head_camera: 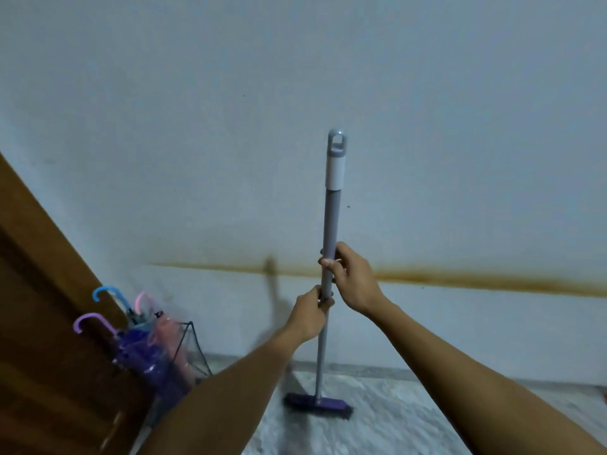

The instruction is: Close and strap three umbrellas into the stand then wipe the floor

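A grey-handled floor wiper (pixel 330 218) stands upright in front of me, its purple head (pixel 318 404) resting on the marble floor (pixel 410 418) near the wall. My left hand (pixel 308 315) grips the pole lower down. My right hand (pixel 349 277) grips it just above. At the lower left, a black wire stand (pixel 190 346) holds three closed umbrellas: one with a blue hook handle (pixel 106 292), one with a pink handle (pixel 143 300) and one with a purple handle (pixel 90 321).
A brown wooden door (pixel 42 323) fills the left edge, right beside the stand. The pale wall (pixel 328 77) ahead carries a rusty brown stain line (pixel 460 277). A grey skirting strip (pixel 427 371) runs along the floor.
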